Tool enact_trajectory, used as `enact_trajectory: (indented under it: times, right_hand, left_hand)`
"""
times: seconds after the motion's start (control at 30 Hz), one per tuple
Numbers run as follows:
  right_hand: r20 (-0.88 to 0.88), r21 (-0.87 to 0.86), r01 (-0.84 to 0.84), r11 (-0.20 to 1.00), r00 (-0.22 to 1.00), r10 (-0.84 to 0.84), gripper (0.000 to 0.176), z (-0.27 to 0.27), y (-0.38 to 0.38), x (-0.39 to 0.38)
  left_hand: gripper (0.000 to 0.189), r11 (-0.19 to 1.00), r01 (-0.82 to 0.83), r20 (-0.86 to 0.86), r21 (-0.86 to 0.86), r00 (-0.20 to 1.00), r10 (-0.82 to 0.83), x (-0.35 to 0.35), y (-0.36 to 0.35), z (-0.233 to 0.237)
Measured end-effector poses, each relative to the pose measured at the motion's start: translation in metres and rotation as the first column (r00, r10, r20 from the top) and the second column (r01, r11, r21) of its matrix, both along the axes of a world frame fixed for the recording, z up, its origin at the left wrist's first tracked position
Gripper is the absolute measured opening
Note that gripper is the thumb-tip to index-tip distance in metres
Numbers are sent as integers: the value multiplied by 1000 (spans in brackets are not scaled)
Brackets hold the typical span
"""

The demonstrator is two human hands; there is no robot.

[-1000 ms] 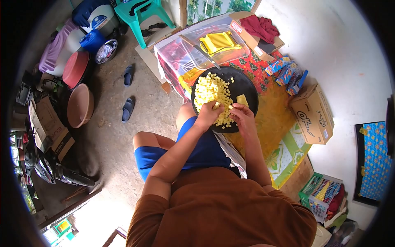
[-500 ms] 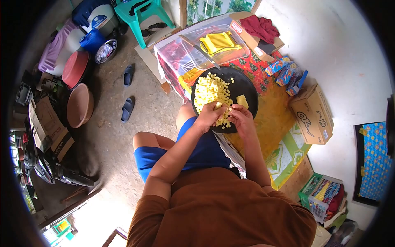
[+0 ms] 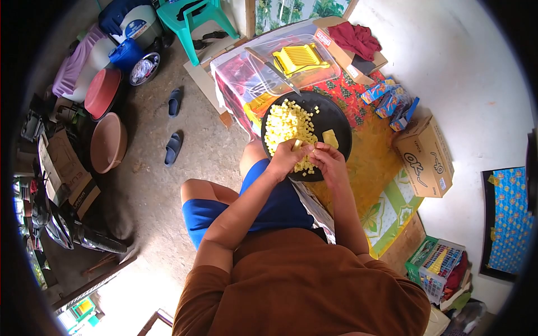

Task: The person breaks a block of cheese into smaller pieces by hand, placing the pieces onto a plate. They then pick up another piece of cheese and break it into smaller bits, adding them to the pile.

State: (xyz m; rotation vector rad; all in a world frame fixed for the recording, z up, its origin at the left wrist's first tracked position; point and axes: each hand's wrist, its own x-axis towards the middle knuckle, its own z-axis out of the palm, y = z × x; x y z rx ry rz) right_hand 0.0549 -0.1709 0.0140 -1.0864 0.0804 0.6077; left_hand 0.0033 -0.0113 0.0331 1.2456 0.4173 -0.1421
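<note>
A round black tray (image 3: 334, 116) lies on a patterned cloth and holds a heap of small yellow cubes (image 3: 287, 123). One larger yellow chunk (image 3: 330, 138) rests on the tray to the right of the heap. My left hand (image 3: 284, 158) and my right hand (image 3: 330, 161) meet over the tray's near edge, both pinching a small yellow piece (image 3: 296, 145) between the fingertips. More cubes lie under the hands.
A clear plastic box (image 3: 263, 73) with a yellow grid cutter (image 3: 298, 57) and a knife (image 3: 273, 68) stands behind the tray. A cardboard box (image 3: 425, 158) and blue packets (image 3: 392, 101) are to the right. Slippers (image 3: 173, 148) and basins (image 3: 108, 143) are on the floor, left.
Both hands have shifted slightly up over the tray edge, fingers working on the yellow piece. Nothing else has moved.
</note>
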Motion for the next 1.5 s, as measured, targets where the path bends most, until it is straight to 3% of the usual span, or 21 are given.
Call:
enact_trajectory:
  times: [0.33,0.53,0.63,1.03,1.23,1.33,1.5]
  right_hand:
    - [-21,61,-28,998,999,29,15,5,1,0]
    - [-10,-49,33,998,999,-34,18,-7,-1,2]
    - [-31,-60,47,997,998,-49,17,-8,-2,2]
    - [7,20,-15,1000,1000,15,15,7,3,-1]
    - [-4,27,-19,999,1000,19,15,-1,0,1]
    - [15,-30,18,999,1000,-18,17,-5,-1,2]
    - [-25,-59,64,996,998,-65,19,-8,-2,4]
  left_hand:
    - [21,991,25,18,-135,1000,-23,1,6,-13]
    - [18,998,-56,29,17,998,55,-1,3,-20]
    - [19,995,-96,2,-1,995,96,-1,3,-20]
    - [28,992,52,1,-112,999,-52,0,3,-11]
    - [21,988,15,-11,-152,1000,-16,1,4,-20]
    - [20,992,-79,21,-102,996,82,-1,0,-21]
    - [20,996,-85,-35,-26,996,84,1,5,-25]
